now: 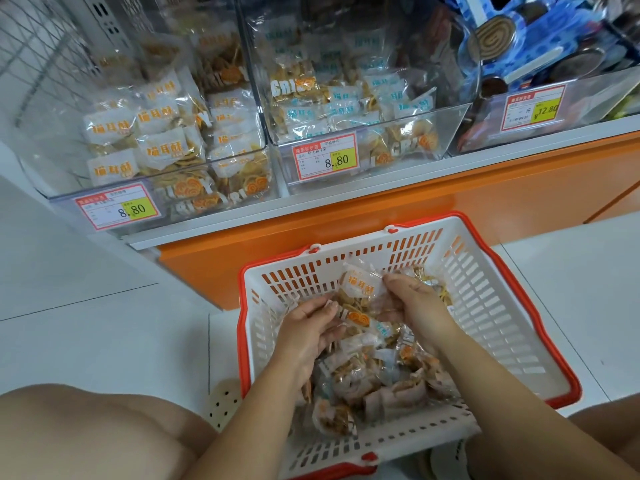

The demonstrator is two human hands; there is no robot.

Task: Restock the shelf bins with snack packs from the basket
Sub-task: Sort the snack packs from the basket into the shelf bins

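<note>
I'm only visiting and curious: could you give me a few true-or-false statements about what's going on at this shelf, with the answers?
1. The left hand and right hand are both inside the white plastic basket with a red rim. True.
2. That basket holds nothing. False: a heap of clear snack packs lies in it.
3. The hands hold a clear snack pack with orange lettering between them. True.
4. The red and yellow price tag on the leftmost clear plastic bin reads 12.80. False: it reads 8.80.
5. The middle clear bin holds packs with blue lettering. True.
</note>
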